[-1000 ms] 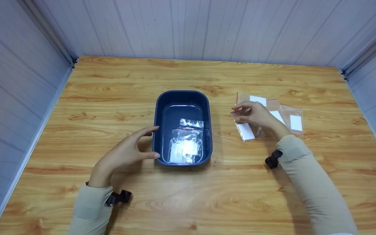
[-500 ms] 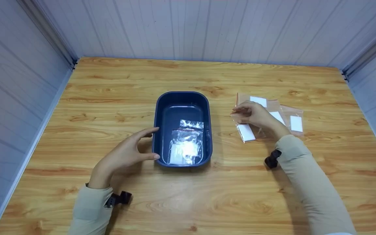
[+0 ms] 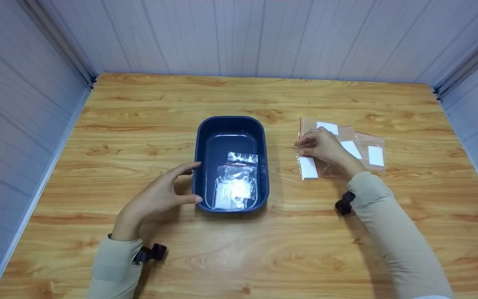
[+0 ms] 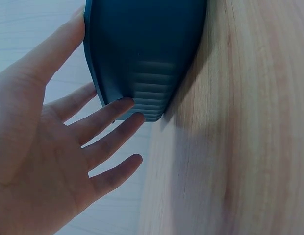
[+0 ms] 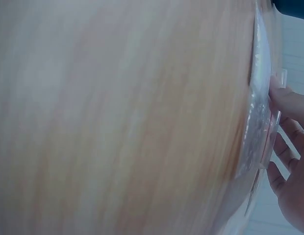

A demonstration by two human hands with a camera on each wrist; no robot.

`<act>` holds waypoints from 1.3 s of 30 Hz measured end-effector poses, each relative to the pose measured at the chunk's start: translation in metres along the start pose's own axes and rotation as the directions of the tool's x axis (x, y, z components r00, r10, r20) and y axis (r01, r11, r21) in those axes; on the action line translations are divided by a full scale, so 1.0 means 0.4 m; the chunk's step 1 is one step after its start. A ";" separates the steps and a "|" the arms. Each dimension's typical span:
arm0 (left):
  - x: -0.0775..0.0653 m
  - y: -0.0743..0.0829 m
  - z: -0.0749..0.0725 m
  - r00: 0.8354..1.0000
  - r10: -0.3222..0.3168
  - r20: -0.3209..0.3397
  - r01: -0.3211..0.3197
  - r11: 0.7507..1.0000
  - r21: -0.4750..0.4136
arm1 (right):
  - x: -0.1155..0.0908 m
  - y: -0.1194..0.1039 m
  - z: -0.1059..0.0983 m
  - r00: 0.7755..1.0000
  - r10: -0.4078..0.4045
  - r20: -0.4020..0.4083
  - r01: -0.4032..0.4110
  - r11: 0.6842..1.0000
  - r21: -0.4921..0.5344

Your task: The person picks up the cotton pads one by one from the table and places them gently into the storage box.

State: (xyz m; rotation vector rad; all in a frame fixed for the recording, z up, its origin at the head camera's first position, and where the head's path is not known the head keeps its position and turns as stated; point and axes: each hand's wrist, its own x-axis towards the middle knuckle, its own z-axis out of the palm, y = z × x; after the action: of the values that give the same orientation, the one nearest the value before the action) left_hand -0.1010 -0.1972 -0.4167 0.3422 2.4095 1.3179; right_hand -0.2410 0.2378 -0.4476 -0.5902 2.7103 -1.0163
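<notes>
From where I stand, the person's left hand (image 3: pixel 156 195) is at the left side of a dark blue tub (image 3: pixel 218 155), its fingers spread wide. The thumb and index finger touch the rim; from the left wrist, the other fingers fan out along the ridged outer wall, and I can't tell which of those make contact.

The right hand (image 3: pixel 324 147) is well to the right of the tub, thumb and fingertips pinching a clear bag (image 3: pixel 308 167) near its far end. Its white panel shows below the fingers, on the near side. How much of it lifts off the wooden table (image 3: pixel 222 249), I can't tell.

Around that hand lie 3 other bags with white panels: a far bag (image 3: pixel 327 128) just beyond the fingers, a middle bag (image 3: pixel 350 149) to the right, and a right-hand bag (image 3: pixel 376 156) farther right.

Inside the tub, at least 2 shiny bags (image 3: pixel 235 187) lie toward the near end, overlapping and catching the glare. The person wears beige sleeves (image 3: pixel 401 236) with 1 small black camera (image 3: pixel 344 203) on each wrist. A pale panelled wall (image 3: pixel 239 37) stands behind the table's far edge.
</notes>
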 end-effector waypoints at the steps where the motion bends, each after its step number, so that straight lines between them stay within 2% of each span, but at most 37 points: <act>1: 0.000 0.000 0.000 1.000 -0.001 0.000 0.001 1.000 0.000 | 0.000 0.000 0.001 1.000 -0.004 -0.006 0.004 1.000 -0.008; 8: 0.003 0.003 0.000 1.000 0.000 0.003 0.000 1.000 0.003 | -0.003 0.001 0.000 0.998 -0.011 -0.059 0.011 1.000 0.001; 17: 0.002 0.004 0.003 0.999 0.038 -0.005 -0.038 0.999 0.022 | -0.020 -0.018 -0.013 0.998 0.015 -0.069 -0.017 1.000 -0.026; 27: 0.003 0.006 0.003 1.000 0.025 -0.002 -0.025 1.000 0.014 | -0.044 -0.042 -0.023 0.995 0.026 -0.093 -0.026 1.000 0.003; 32: 0.002 0.006 0.001 1.000 0.003 -0.002 -0.003 1.000 0.011 | -0.054 -0.049 -0.026 0.990 0.019 -0.139 -0.017 1.000 0.014; 39: 0.002 0.006 0.001 1.000 0.004 0.003 -0.004 1.000 0.004 | -0.062 -0.058 -0.033 0.981 -0.001 -0.193 0.002 1.000 0.005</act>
State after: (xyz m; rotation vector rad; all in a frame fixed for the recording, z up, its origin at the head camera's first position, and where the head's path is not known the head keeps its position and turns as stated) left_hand -0.1016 -0.1954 -0.4150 0.3506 2.4103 1.3132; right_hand -0.2158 0.2403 -0.4214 -0.5175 2.8732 -1.1354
